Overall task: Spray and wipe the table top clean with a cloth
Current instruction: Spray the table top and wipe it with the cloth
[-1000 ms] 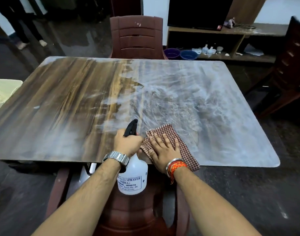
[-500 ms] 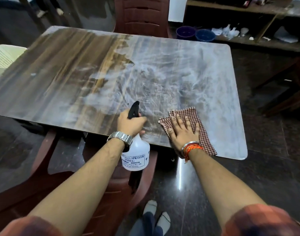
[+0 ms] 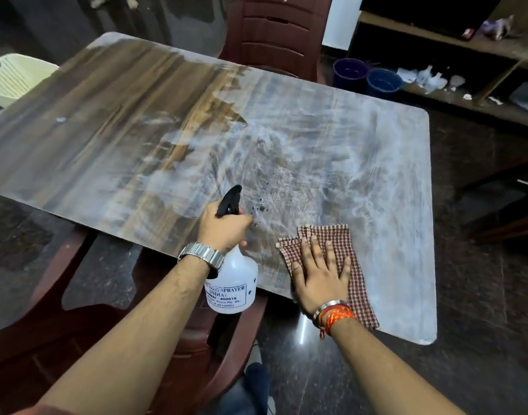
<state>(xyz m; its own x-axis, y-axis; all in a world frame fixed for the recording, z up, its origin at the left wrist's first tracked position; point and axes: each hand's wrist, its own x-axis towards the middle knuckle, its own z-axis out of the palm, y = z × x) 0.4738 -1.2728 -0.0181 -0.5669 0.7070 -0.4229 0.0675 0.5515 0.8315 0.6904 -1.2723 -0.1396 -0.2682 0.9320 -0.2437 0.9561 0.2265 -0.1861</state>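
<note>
The wood-grain table top (image 3: pixel 113 139) is streaked with white residue over its right half, with a few dark specks near the middle. My left hand (image 3: pixel 223 227) grips the neck of a white spray bottle (image 3: pixel 231 290) with a black trigger head, held at the near table edge. My right hand (image 3: pixel 319 277) lies flat, fingers spread, pressing a red-and-white checked cloth (image 3: pixel 351 259) onto the table near its front right edge. The cloth's near end hangs slightly past the edge.
A brown plastic chair (image 3: pixel 271 34) stands at the far side and another chair (image 3: pixel 214 348) sits below the near edge. A pale basket (image 3: pixel 14 76) is at the left. Blue tubs (image 3: pixel 367 77) and a low shelf (image 3: pixel 454 97) stand at the back right.
My right hand has slid the cloth to the right along the near edge. My left hand with the bottle has stayed at the near edge. The view has shifted right and tilted down.
</note>
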